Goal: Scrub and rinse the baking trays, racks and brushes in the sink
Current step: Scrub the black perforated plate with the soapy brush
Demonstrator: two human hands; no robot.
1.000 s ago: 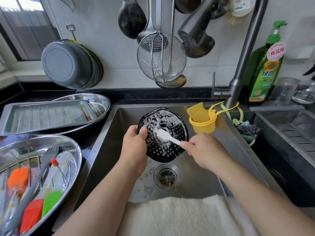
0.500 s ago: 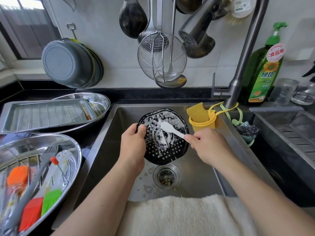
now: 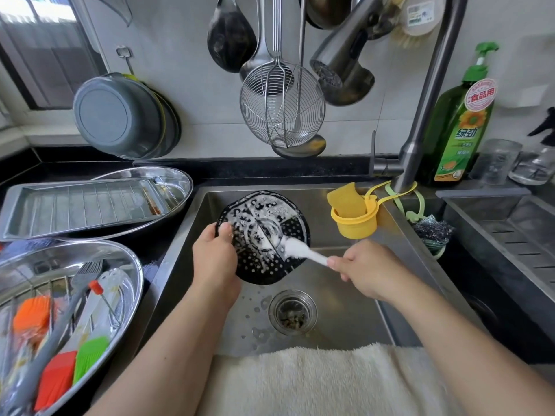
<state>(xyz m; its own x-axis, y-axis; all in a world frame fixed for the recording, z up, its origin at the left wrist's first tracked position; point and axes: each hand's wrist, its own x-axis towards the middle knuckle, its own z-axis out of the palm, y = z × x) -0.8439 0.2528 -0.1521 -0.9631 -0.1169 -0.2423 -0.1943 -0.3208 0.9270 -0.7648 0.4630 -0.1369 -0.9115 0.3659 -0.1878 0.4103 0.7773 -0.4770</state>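
Left hand (image 3: 214,259) grips black perforated tray (image 3: 264,235) upright in sink (image 3: 345,295), frame centre. Right hand (image 3: 365,267) pinches white brush (image 3: 303,250), now lower right on tray; more foam. Fingertips hidden.

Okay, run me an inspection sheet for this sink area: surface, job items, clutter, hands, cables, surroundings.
Surface: steel sink, suds flecks near the drain; towel over the front edge.
Job's things: black perforated tray propped up in the sink, coated in foam; white brush on its right side; rectangular tray and silicone brushes waiting in steel dishes on the left.
Clutter: yellow cup with sponge, soap bottle.
Grippers: left hand grips the tray's left edge; right hand pinches the brush handle.
Cables: nothing seen.
Surroundings: skimmer and ladles hang on the wall; faucet not running.
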